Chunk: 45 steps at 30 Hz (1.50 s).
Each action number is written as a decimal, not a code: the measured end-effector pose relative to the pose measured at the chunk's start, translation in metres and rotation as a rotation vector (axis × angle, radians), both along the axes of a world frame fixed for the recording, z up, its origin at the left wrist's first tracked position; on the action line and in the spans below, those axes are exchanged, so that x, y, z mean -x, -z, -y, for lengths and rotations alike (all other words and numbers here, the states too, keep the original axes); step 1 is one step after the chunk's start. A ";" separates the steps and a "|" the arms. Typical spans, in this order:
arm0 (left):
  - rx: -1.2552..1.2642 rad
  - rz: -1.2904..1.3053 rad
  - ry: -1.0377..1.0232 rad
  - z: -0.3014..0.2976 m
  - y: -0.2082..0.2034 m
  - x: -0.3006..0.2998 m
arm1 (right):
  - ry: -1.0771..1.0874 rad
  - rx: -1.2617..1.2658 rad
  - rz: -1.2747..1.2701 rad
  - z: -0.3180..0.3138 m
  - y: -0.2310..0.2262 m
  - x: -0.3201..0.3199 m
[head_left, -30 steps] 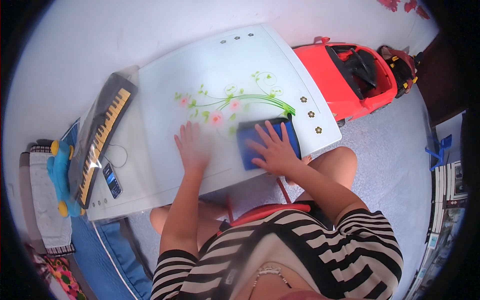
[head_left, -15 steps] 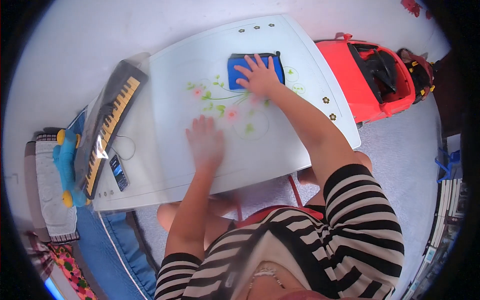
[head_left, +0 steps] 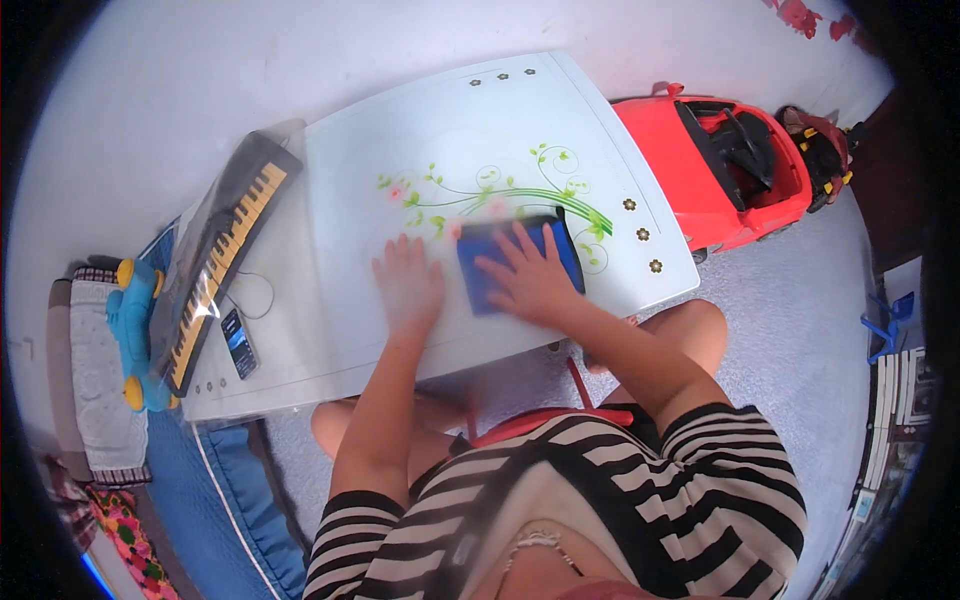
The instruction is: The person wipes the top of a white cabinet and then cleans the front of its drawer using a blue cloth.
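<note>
A blue pouch with a black edge (head_left: 480,270) lies flat on the white table (head_left: 400,140), near its front edge. On top of it rests my right hand (head_left: 530,275), fingers spread and palm down, hiding part of the pouch. My left hand (head_left: 408,285) lies flat on the tabletop to the left of the pouch, holding nothing; it looks a little hazy. Beyond both hands, a printed green vine with pink flowers (head_left: 520,192) runs across the tabletop.
At the table's left end lies a keyboard (head_left: 225,265) in a clear cover, with a phone (head_left: 238,343) beside it. A blue and yellow toy (head_left: 135,325) sits past the left edge. Off the right side stands a red toy car (head_left: 690,165).
My right hand and the blue pouch have come from the far part of the table toward me, uncovering the printed vine. My left hand has hardly moved.
</note>
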<state>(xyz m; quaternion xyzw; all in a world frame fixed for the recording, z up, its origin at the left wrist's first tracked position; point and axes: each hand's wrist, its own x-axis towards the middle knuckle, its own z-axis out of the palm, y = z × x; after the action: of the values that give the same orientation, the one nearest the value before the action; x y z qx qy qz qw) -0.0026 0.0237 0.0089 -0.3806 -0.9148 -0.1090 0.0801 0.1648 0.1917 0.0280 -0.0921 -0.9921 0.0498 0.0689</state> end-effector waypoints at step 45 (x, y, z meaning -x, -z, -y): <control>-0.055 -0.043 0.015 0.005 0.010 0.003 | -0.092 0.080 0.061 0.019 -0.004 -0.054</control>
<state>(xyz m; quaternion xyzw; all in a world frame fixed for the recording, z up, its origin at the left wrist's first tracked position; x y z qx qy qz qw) -0.0057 0.0191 -0.0015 -0.3874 -0.9067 -0.1264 0.1091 0.2186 0.1729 0.0322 -0.0505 -0.9941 0.0899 0.0327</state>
